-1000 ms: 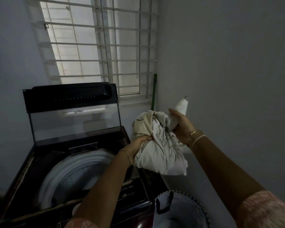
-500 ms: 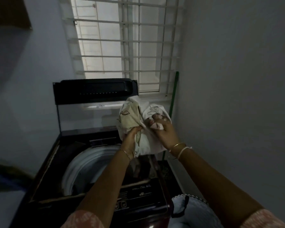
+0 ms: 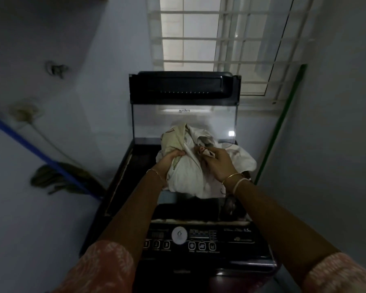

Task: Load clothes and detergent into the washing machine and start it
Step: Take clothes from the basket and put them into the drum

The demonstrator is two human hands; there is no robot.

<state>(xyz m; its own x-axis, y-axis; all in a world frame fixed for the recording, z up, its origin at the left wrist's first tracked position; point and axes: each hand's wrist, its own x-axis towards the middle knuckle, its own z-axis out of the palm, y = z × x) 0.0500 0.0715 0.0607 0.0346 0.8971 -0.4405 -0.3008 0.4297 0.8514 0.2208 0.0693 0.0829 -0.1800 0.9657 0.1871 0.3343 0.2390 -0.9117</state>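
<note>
A bundle of white and cream cloth [image 3: 186, 176] hangs over the open top of the black top-loading washing machine [image 3: 201, 240]. My left hand [image 3: 170, 159] grips the bundle's left side. On the right side, my right hand [image 3: 217, 162] pinches a fold of the same cloth. The machine's lid [image 3: 184, 87] stands upright behind the bundle. The cloth and my arms hide most of the drum opening. The control panel [image 3: 199, 237], with its round dial and buttons, faces me at the front.
A barred window [image 3: 220, 39] is behind the machine. A green pole [image 3: 283, 123] leans in the right corner. To the left, a blue-handled mop [image 3: 57, 172] leans on the wall. Walls stand close on both sides.
Both hands have carried the cloth bundle from the right of the machine to above its open top. The view has swung to face the machine square on, and the laundry basket has left the frame.
</note>
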